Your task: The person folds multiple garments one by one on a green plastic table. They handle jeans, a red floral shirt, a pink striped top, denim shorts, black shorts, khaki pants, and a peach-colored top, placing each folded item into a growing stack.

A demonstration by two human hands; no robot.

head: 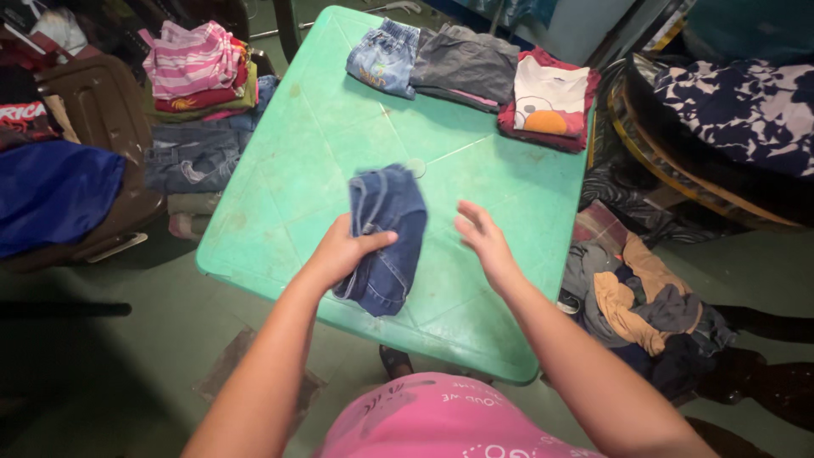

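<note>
At the centre of the frame the left hand [341, 252] has its fingers clenched around a folded pair of dark blue denim shorts [386, 237], holding them bunched just above the green plastic counter [288, 170]. The right hand [483, 237] hovers just beside the shorts, fingers released and spread, holding nothing. Along the counter's far edge, upper middle of the frame, lie light denim shorts [383, 55], a grey folded garment [466, 64] and a red-and-white shirt [549, 97].

The green worktop [297, 161] lies bare around the folded denim garment [386, 237], with passage blocked only along its far edge by three folded clothing stacks [471, 72].
</note>
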